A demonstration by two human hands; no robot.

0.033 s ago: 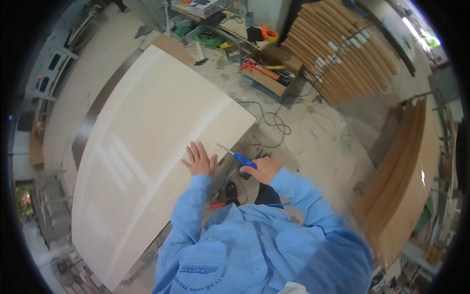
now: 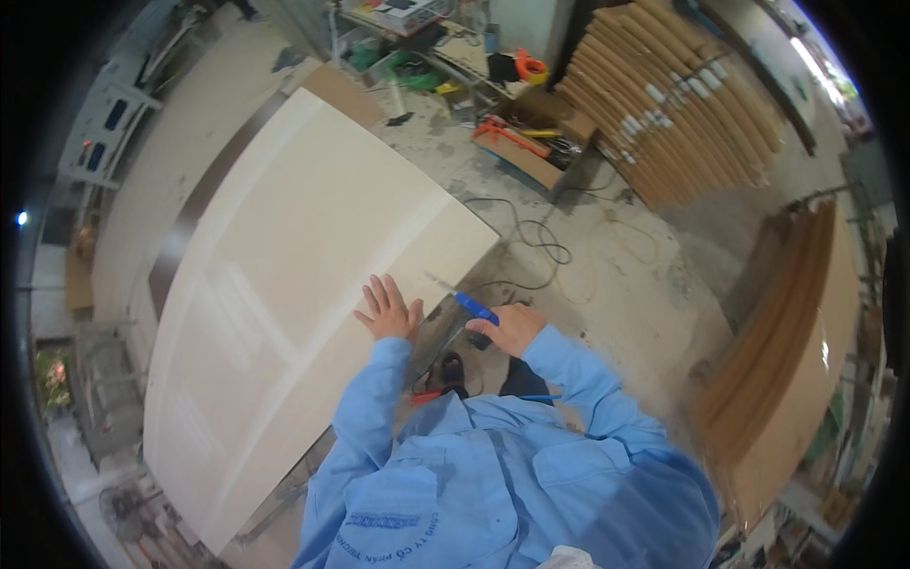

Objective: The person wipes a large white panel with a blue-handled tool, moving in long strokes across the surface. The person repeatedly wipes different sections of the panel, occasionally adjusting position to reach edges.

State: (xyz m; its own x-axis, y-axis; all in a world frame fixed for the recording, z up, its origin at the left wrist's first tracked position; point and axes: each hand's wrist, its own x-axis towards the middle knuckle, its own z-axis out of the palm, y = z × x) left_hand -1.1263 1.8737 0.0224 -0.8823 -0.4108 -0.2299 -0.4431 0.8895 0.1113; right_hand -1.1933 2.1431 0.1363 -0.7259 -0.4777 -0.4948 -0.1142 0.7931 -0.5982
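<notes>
A large pale cream panel (image 2: 313, 213) with a curved far-left edge lies in front of me, whitish bands running across it. My left hand (image 2: 389, 308) rests palm down near its right edge, fingers spread. Just beyond that edge, my right hand (image 2: 512, 330) is closed round a blue tool (image 2: 476, 308) that looks like an air blow gun. The tool's slim metal tip, blurred, points up and left over the panel, close to my left fingers. A dark part shows below the grip, but I cannot tell whether it belongs to the tool.
Dark cable (image 2: 540, 247) lies looped on the floor to the right of the panel. Beyond stand an open box of tools (image 2: 521, 156) and a cluttered shelf (image 2: 464, 52). Stacked curved brown pieces (image 2: 668, 104) lie at the far right, with more curved brown boards (image 2: 777, 351) nearer.
The surroundings have shifted slightly right and down in the view. My hands hold nearly the same places; the tool's tip looks more smeared.
</notes>
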